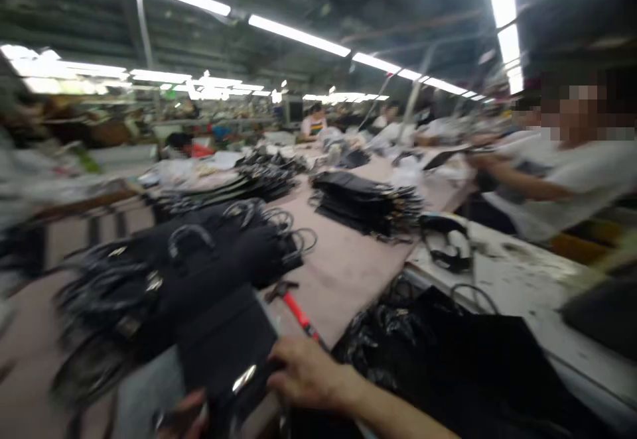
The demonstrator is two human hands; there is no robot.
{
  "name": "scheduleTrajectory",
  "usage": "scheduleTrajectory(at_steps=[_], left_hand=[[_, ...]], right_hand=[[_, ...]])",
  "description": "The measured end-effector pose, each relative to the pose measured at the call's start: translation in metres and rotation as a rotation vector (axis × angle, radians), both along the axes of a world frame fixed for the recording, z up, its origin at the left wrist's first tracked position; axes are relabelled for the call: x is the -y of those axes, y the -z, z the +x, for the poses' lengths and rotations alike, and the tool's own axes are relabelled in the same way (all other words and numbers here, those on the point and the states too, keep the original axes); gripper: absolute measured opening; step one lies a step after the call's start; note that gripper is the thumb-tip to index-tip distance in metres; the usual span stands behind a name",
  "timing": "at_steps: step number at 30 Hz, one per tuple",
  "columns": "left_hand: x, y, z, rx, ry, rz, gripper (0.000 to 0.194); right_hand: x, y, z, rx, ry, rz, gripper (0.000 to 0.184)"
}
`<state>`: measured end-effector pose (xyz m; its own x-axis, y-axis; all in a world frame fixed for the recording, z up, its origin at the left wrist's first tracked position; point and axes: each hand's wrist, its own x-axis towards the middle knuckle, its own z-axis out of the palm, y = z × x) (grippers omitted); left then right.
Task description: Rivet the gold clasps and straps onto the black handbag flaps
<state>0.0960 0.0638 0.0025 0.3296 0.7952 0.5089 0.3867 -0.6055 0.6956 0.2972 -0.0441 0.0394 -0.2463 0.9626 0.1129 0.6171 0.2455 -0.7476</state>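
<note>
A black bag piece (pixel 226 333) with a shiny metal clasp lies in front of me, partly over a grey sheet (pixel 149 392). My right hand (pixel 306 373) is closed at its right edge, thumb and fingers pinching near the clasp. At the bottom edge, my left hand (pixel 186 416) shows only as blurred, curled fingers beside the piece. Something small and dark is in it that I cannot make out. Just beyond my right hand, a hammer (pixel 296 310) with a red and black handle rests on the table.
Black bags with looped handles (pixel 209 260) are heaped on the pinkish table (pixel 338 273). Farther back sits a stack of black pieces (pixel 365 203). More black bags (pixel 448 353) lie at right, below a white worktop (pixel 537 280) with a black tape-dispenser-like object (pixel 448 243). A co-worker (pixel 562 174) is at right.
</note>
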Motion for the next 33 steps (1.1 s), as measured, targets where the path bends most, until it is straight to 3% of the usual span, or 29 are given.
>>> scheduleTrajectory(at_steps=[2, 5, 8, 14, 19, 26, 33], left_hand=[[0.048, 0.021, -0.062, -0.069, -0.139, -0.113, 0.023], [0.086, 0.034, -0.096, -0.017, -0.196, -0.227, 0.023], [0.088, 0.041, -0.093, 0.09, -0.201, -0.227, 0.018], [0.088, 0.042, -0.089, 0.183, -0.156, -0.187, 0.013], [0.09, 0.042, -0.094, 0.238, -0.157, -0.217, 0.012], [0.093, 0.045, -0.095, 0.312, -0.234, -0.237, 0.011], [0.092, 0.041, -0.09, 0.267, -0.168, -0.187, 0.01]], right_hand=[[-0.004, 0.025, -0.009, 0.0, 0.054, 0.15, 0.018], [-0.01, 0.053, -0.015, -0.076, -0.016, 0.289, 0.015], [-0.009, 0.063, -0.016, -0.045, -0.077, 0.382, 0.016], [-0.011, 0.056, -0.024, 0.09, -0.184, 0.439, 0.019], [-0.026, 0.063, -0.039, 0.189, -0.153, 0.421, 0.016], [-0.032, 0.077, -0.04, 0.119, -0.108, 0.42, 0.019], [-0.032, 0.077, -0.041, 0.151, -0.094, 0.37, 0.022]])
